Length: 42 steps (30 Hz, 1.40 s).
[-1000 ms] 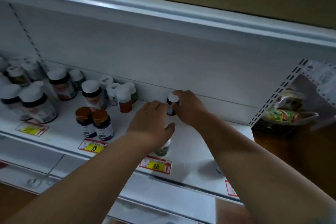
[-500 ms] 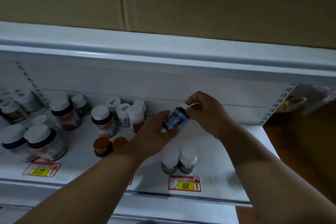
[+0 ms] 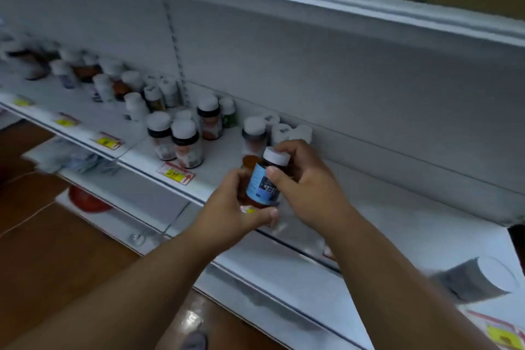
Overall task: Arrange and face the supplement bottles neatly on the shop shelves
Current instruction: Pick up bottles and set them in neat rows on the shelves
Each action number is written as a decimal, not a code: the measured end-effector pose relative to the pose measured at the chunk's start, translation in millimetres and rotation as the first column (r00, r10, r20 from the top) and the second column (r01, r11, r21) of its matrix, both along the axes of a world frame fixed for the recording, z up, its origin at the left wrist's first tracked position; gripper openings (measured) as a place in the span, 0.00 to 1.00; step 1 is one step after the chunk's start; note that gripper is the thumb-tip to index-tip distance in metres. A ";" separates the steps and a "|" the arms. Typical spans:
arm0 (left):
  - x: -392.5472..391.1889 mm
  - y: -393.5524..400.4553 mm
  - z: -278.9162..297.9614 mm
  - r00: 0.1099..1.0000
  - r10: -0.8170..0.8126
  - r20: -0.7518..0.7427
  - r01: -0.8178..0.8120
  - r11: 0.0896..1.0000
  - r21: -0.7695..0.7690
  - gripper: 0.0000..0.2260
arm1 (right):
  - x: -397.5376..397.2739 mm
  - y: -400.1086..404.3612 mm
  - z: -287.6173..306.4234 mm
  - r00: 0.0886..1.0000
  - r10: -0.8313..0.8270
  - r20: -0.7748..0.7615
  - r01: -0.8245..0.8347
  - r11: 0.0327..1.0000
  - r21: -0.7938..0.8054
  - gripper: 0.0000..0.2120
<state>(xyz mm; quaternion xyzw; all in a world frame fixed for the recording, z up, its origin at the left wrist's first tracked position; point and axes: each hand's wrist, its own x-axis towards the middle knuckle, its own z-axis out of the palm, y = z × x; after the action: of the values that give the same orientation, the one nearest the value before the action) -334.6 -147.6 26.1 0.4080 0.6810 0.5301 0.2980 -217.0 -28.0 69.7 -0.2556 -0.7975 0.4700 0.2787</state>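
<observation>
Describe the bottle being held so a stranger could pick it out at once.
Start at the white shelf with yellow price tags. In front of its edge, the left hand and right hand grip a bottle. Alone among the white-capped bottles, it is off the shelf, amber, with a light blue label.

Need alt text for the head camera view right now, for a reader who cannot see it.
Both hands, left and right, hold a blue-labelled bottle with a white cap, lifted in front of a white shop shelf. More white-capped bottles stand on the shelf to the left, above yellow price tags.
</observation>
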 end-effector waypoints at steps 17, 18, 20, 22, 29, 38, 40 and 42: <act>-349.5 -301.7 20.5 0.860 0.339 -0.382 -0.418 0.897 -0.144 0.40 | -395.0 -246.8 9.2 0.947 0.316 -0.063 -0.308 0.945 0.107 0.13; -364.9 -304.0 19.9 0.858 0.332 -0.392 -0.416 0.897 -0.152 0.40 | -410.1 -249.4 9.3 0.950 0.308 -0.058 -0.300 0.947 0.114 0.14; -399.5 -301.4 13.9 0.855 0.326 -0.404 -0.413 0.898 -0.150 0.40 | -443.5 -247.2 5.8 0.954 0.298 -0.047 -0.289 0.947 0.139 0.15; -434.1 -290.6 2.8 0.849 0.331 -0.411 -0.413 0.902 -0.127 0.38 | -478.2 -238.2 -1.5 0.956 0.291 -0.034 -0.282 0.947 0.155 0.16; -565.1 -254.5 -19.0 0.811 0.284 -0.510 -0.423 0.889 -0.176 0.34 | -620.2 -199.7 -29.2 0.957 0.288 -0.029 -0.284 0.953 0.103 0.17; -746.7 -253.9 -20.1 0.752 0.273 -0.599 -0.462 0.867 -0.185 0.36 | -802.0 -205.3 -30.5 0.965 0.263 0.021 -0.262 0.948 0.182 0.15; -791.1 -257.9 -32.4 0.739 0.226 -0.634 -0.435 0.880 -0.192 0.37 | -839.3 -210.2 -39.9 0.975 0.222 0.027 -0.223 0.951 0.215 0.15; -842.4 -259.9 -42.2 0.714 0.154 -0.683 -0.386 0.901 -0.200 0.37 | -877.6 -215.7 -52.4 0.987 0.156 0.044 -0.162 0.958 0.236 0.16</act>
<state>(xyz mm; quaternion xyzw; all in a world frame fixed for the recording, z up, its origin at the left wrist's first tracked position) -1177.0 -407.4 -16.1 0.4054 0.8725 0.2716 0.0238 -1094.6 -243.8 17.3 -0.1613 -0.8696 0.3883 0.2590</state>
